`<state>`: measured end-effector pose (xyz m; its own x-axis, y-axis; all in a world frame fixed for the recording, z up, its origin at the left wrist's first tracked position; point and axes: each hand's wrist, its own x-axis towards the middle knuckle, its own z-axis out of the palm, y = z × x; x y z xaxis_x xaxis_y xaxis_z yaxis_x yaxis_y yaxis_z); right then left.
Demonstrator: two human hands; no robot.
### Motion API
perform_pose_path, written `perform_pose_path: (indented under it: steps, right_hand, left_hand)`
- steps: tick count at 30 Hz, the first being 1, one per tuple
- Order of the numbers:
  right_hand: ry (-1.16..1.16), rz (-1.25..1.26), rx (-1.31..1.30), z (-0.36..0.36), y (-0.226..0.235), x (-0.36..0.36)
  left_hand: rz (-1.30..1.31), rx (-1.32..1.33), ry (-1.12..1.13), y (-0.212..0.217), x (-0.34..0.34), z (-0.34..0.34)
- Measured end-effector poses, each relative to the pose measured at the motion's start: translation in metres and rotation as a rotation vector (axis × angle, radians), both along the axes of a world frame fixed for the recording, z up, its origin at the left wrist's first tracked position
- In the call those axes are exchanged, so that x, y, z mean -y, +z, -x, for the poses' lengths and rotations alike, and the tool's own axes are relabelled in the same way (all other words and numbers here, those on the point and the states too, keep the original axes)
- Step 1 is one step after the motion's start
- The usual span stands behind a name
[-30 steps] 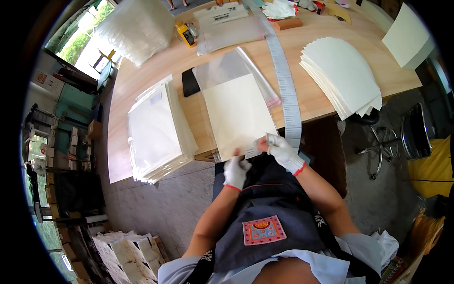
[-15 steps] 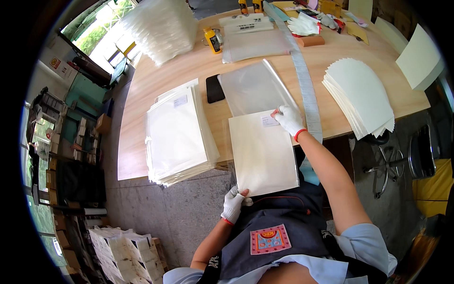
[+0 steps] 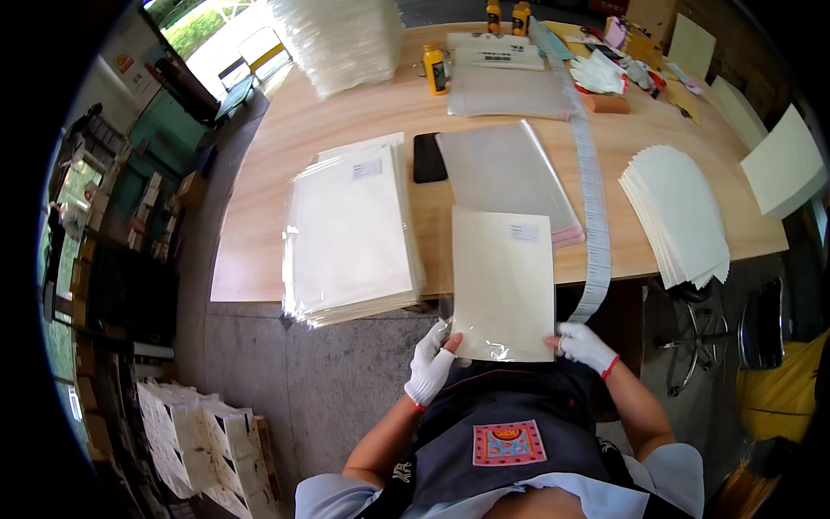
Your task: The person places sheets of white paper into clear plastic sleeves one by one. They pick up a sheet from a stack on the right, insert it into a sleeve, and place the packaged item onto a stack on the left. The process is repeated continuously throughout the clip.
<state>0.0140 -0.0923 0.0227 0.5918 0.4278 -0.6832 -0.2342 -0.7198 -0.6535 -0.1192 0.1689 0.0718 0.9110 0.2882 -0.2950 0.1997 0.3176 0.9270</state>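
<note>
White-gloved, the left hand (image 3: 430, 368) and right hand (image 3: 588, 347) on my feed each pinch a lower side edge of the cream rectangular sheet (image 3: 503, 290) in its clear plastic sleeve (image 3: 500, 351), just below and right of the frame's centre. Left of it, I see a thick stack of plastic-sleeved cream sheets (image 3: 350, 233) on the pale wooden tabletop (image 3: 246, 233); a fanned pile of pale sheets (image 3: 679, 208) lies at right.

Flat cream sheet (image 3: 503, 290) in clear sleeve (image 3: 498, 352), white label (image 3: 524, 233) upper right, near end past table (image 3: 251, 233) edge.
</note>
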Motion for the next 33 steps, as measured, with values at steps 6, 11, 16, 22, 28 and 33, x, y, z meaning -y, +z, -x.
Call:
perform_pose_path:
  steps: [6, 11, 16, 22, 28, 33]
  right_hand:
    - [-0.081, -0.582, -0.099, -0.009, 0.02, -0.096]
    - [0.048, -0.763, 0.124, -0.036, 0.064, -0.218]
    - [0.201, -0.518, 0.579, -0.042, 0.048, -0.251]
    - [-0.133, -0.76, -0.003, -0.033, 0.056, -0.154]
    - [-0.831, -0.582, 0.563, -0.052, 0.049, 0.043]
    - [-1.222, -0.344, 0.723, -0.079, 0.082, 0.166]
  left_hand:
    - [-0.752, 0.277, 0.246, 0.043, -0.063, 0.012]
    - [-0.76, 0.304, 0.675, 0.065, -0.148, 0.018]
    - [-1.309, -0.228, 0.466, 0.024, -0.199, 0.03]
    - [-0.556, 0.395, 0.91, -0.021, -0.214, 0.039]
    - [-0.296, 0.079, 1.069, -0.103, -0.171, 0.069]
    - [-0.51, 0.02, 0.675, -0.142, -0.097, 0.05]
